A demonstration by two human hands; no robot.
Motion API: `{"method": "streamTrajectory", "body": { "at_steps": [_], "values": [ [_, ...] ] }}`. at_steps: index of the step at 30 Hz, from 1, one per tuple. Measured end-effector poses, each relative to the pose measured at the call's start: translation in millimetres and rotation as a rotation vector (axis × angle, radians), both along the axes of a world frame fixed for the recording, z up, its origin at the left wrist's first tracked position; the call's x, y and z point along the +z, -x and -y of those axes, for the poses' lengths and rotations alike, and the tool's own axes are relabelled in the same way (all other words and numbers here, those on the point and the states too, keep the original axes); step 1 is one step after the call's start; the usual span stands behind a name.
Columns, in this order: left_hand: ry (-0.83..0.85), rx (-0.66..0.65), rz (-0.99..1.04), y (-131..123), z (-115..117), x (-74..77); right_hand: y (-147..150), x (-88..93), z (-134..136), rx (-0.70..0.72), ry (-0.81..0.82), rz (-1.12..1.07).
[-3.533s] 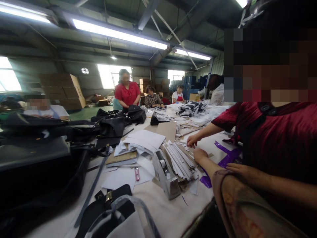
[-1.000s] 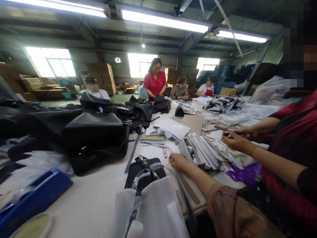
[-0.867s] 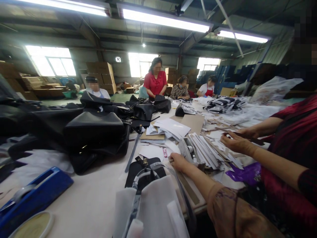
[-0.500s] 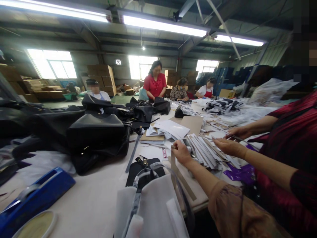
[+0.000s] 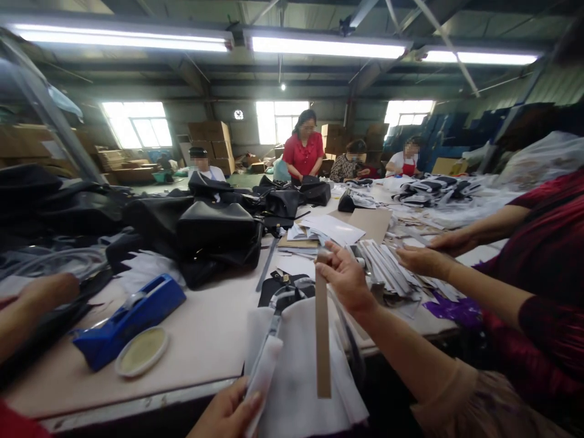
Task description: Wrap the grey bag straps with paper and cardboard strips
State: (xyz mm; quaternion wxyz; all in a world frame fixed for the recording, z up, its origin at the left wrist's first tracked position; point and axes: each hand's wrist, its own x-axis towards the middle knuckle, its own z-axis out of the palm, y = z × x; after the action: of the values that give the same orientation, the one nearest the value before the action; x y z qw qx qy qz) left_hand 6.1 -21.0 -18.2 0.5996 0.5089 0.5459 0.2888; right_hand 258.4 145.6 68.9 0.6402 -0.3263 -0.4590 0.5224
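Observation:
My right hand (image 5: 344, 277) pinches the top end of a long grey-brown cardboard strip (image 5: 323, 340), which hangs upright in front of a bag. A white foam sheet (image 5: 296, 365) covers most of that black handbag (image 5: 274, 289); its black top and gold-coloured clasp show. My left hand (image 5: 232, 407), low in the view, grips a foam-wrapped strap (image 5: 267, 365) at the bag's left side. Grey wrapping covers the bag's handle (image 5: 287, 293). The lower ends of bag and strap are partly out of view.
A blue tape dispenser (image 5: 132, 319) and a round shallow dish (image 5: 142, 351) sit on the left. Black bags (image 5: 214, 225) lie behind them. Cardboard strips (image 5: 378, 267) are piled right, beside a co-worker's hands (image 5: 429, 258). Another person's hand (image 5: 45, 295) reaches in from the left.
My right hand has lifted the cardboard strip off the table to hang before the bag. My left hand has come into view on the strap. The view has turned left.

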Motion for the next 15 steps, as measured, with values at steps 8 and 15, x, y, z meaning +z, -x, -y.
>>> {"method": "streamTrajectory", "body": {
  "at_steps": [8,15],
  "values": [
    [0.013,-0.006,-0.014,-1.4,11.7,-0.8,21.9,-16.1,135.7,0.713,0.407,-0.038],
    [0.016,-0.019,-0.012,2.5,13.0,-3.2,-54.0,4.8,90.2,0.889,0.323,0.113]
  ]
}}
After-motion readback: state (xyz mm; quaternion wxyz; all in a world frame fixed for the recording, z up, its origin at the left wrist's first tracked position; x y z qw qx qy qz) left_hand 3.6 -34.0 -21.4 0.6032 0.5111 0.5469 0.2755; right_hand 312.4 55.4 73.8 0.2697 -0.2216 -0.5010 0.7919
